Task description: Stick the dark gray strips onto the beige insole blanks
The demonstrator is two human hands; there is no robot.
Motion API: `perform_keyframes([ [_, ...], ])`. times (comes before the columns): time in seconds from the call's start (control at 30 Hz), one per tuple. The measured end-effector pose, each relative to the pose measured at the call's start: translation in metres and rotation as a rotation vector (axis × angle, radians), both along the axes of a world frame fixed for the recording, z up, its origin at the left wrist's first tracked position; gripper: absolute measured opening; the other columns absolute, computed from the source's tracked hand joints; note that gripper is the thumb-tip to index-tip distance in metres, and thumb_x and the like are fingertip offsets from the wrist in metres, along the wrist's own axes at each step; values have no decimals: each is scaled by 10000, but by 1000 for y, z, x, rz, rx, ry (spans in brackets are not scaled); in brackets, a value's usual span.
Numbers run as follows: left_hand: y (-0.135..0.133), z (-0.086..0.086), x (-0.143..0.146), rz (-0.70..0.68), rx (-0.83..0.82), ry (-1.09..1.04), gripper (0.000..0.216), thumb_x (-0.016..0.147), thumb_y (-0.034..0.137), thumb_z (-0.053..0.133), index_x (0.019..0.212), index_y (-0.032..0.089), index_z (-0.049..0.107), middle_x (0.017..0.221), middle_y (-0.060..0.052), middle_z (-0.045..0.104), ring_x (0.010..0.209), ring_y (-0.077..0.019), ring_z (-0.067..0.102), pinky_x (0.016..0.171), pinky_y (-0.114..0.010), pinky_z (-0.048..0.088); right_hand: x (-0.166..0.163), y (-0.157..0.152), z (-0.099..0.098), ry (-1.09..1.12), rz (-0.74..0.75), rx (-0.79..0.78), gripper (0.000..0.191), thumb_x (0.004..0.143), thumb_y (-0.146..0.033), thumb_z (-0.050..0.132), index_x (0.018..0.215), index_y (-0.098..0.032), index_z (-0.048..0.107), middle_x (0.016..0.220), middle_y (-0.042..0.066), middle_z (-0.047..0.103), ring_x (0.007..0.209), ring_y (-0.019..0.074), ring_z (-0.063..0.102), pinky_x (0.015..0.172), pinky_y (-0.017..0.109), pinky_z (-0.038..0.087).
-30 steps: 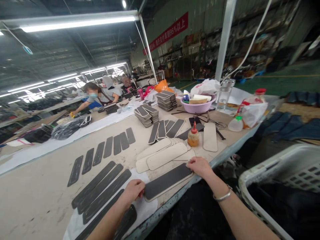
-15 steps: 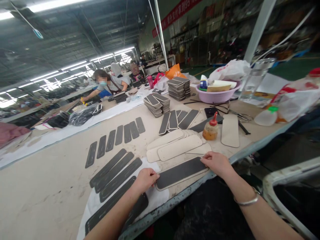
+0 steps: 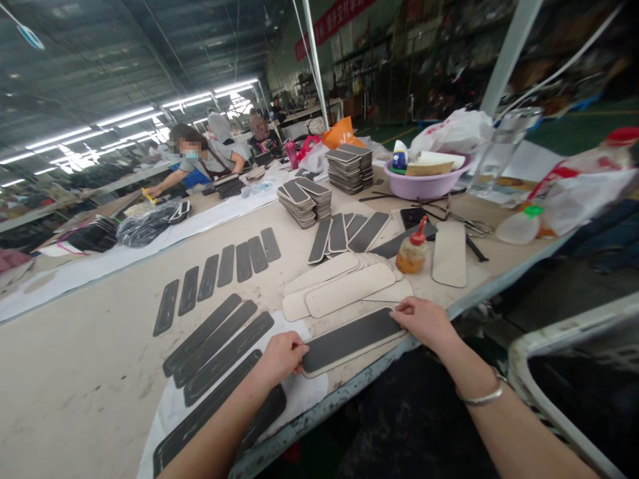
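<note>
A long dark grey strip point(image 3: 352, 338) with rounded corners lies over a slightly larger beige panel, whose pale edge shows around it. At its left end my left hand point(image 3: 283, 356) pinches the strip between thumb and fingers. My right hand point(image 3: 424, 322) grips the opposite end near the table's front edge. Just beyond is a fanned pile of beige panels point(image 3: 349, 289). Larger dark strips point(image 3: 229, 359) with a shiny coating lie left of my left hand, partly on white paper and partly hidden by my forearm.
A glue bottle point(image 3: 412, 247) with a red tip stands behind the beige pile. Farther back are stacked panels point(image 3: 304, 203), a purple basin point(image 3: 424, 185) and scissors point(image 3: 474, 226). Small dark strips point(image 3: 218, 273) lie in a row. A co-worker point(image 3: 200, 159) leans over the far table.
The view has shifted slightly, so everything sits a little further left. Both hands keep their hold on the ends of the dark strip, which stays over the beige panel.
</note>
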State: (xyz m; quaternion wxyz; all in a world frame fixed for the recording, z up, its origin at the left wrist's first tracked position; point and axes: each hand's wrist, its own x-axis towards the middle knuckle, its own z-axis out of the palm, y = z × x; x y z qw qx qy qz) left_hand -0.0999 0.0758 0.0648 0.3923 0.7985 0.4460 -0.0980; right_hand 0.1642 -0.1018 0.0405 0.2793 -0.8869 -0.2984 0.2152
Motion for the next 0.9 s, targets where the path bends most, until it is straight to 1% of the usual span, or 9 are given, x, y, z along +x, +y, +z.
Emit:
perform_keyframes([
  [0.13,0,-2,0,14,-27,-26,110,749,267,480,680,182,495,474,-2,571,461,-175,590,446,-247,431,0,0,0,-4,-12,10,176,661,-386,593,720,-222,618,676,-11,668,661,148,599,618,252,394],
  [0.27,1,-7,-2,99,-73,-85,95,738,263,505,753,197,438,473,27,555,441,-172,579,416,-242,429,0,0,-2,-16,-3,18,177,657,-386,593,717,-221,617,680,-5,671,670,153,600,619,257,389],
  [0.37,3,-7,-6,150,-182,-142,135,738,241,504,821,200,407,498,46,549,440,-153,574,430,-238,445,1,-1,-4,-17,6,17,182,658,-395,589,724,-227,616,686,-11,673,677,152,602,622,258,391],
  [0.43,5,-3,-9,133,-249,-150,160,737,233,512,855,192,411,530,42,560,459,-139,582,451,-225,453,2,-2,-7,-29,14,11,192,655,-407,588,728,-232,617,692,-15,674,680,154,603,618,261,390],
  [0.47,6,-2,-11,110,-248,-137,177,734,235,523,867,187,417,541,39,564,459,-132,581,450,-216,448,4,-2,-9,-40,20,9,203,651,-416,589,732,-234,620,696,-14,674,682,158,604,612,265,387],
  [0.57,9,1,-14,41,-160,-67,189,732,251,544,868,179,433,530,37,558,439,-120,569,420,-192,424,7,-3,-17,-51,37,10,239,645,-442,588,755,-233,628,709,-6,675,675,168,604,590,274,380],
  [0.63,11,0,-15,36,-144,-53,178,730,251,548,846,178,434,530,36,555,453,-124,578,419,-190,429,8,-3,-19,-37,49,11,249,655,-448,580,771,-233,628,709,-5,674,666,167,602,582,274,378],
  [0.73,11,-6,-17,44,-164,-61,189,710,244,565,821,180,426,530,38,555,466,-132,587,422,-194,439,8,-3,-19,-32,64,3,246,660,-447,580,776,-235,625,707,-10,671,669,163,599,581,269,377],
  [0.9,12,-11,-17,1,-162,-67,184,694,265,578,773,183,434,518,39,555,465,-133,586,424,-197,434,6,-2,-11,-41,31,-29,224,652,-429,591,758,-234,626,711,-13,675,679,166,601,592,271,383],
])
